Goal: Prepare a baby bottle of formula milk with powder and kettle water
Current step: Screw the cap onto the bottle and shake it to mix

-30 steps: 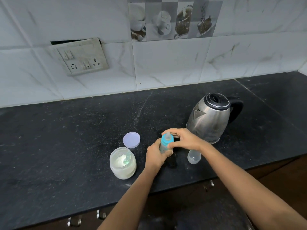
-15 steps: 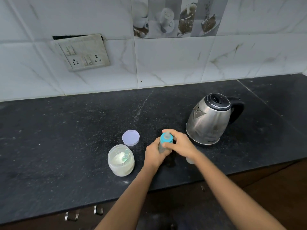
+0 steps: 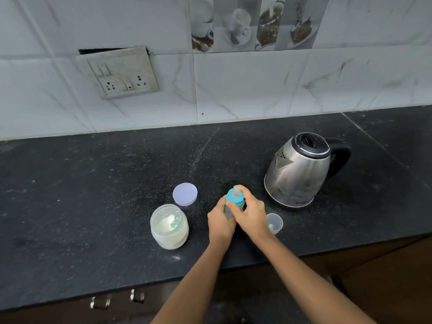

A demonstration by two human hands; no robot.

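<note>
Between both hands, the baby bottle [image 3: 228, 210] is upright on the table [image 3: 93, 183]. The left hand [image 3: 221, 222] grips its body; the right hand [image 3: 251, 215] curls round its blue cap [image 3: 233, 198]. The powder jar [image 3: 169, 226] sits left of the left hand, the kettle [image 3: 299, 169] beyond the right.

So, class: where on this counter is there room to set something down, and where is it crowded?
Bare: the counter left of the jar, and the strip behind the lid up to the wall. Crowded: the front, where jar, lid, bottle, cap and kettle cluster.
</note>
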